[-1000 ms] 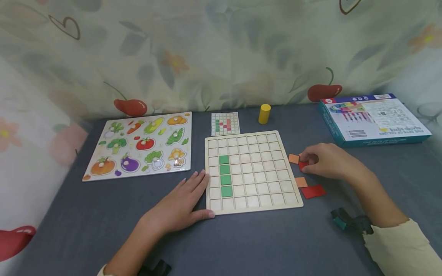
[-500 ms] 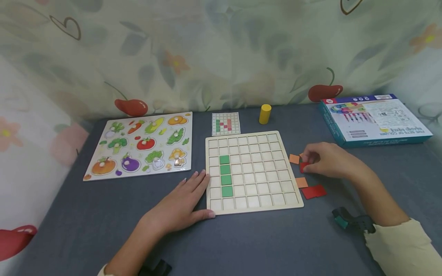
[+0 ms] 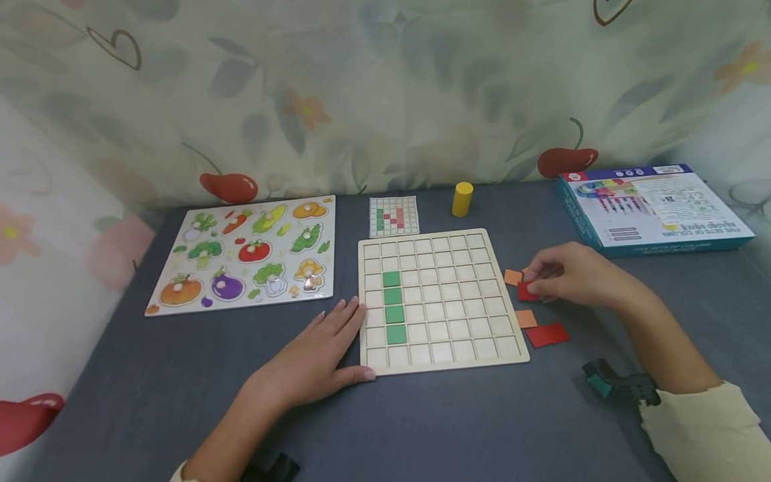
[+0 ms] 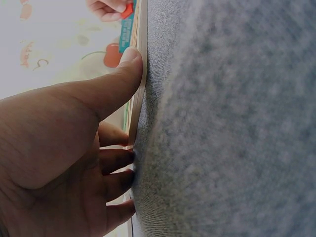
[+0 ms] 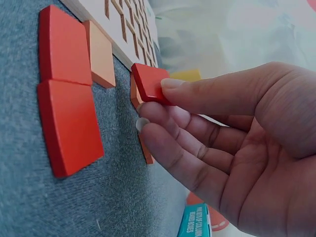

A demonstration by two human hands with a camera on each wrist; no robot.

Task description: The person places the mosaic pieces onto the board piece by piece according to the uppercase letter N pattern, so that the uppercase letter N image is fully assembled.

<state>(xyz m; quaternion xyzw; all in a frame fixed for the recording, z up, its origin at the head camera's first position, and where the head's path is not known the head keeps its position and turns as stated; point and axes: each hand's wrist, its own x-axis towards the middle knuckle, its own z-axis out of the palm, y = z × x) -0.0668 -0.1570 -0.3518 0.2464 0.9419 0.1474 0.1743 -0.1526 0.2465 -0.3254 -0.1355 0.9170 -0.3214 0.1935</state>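
Between thumb and fingers, my right hand pinches a red square tile, lifted off the cloth in the right wrist view. Two more red tiles lie flat side by side near that hand. An orange tile rests against the right edge of the wooden grid board, and another orange tile lies farther back. A column of green tiles sits in the board's left part. My left hand rests at the board's left edge, fingers straight, thumb by the near corner in the left wrist view.
A small pattern card lies behind the board, with a yellow cylinder standing to its right. At left is a vegetable puzzle board. A flat box lies at the back right, in front of the patterned curtain.
My right hand has raised the red tile slightly, and more of the tile shows now. The left hand and the board have stayed put.
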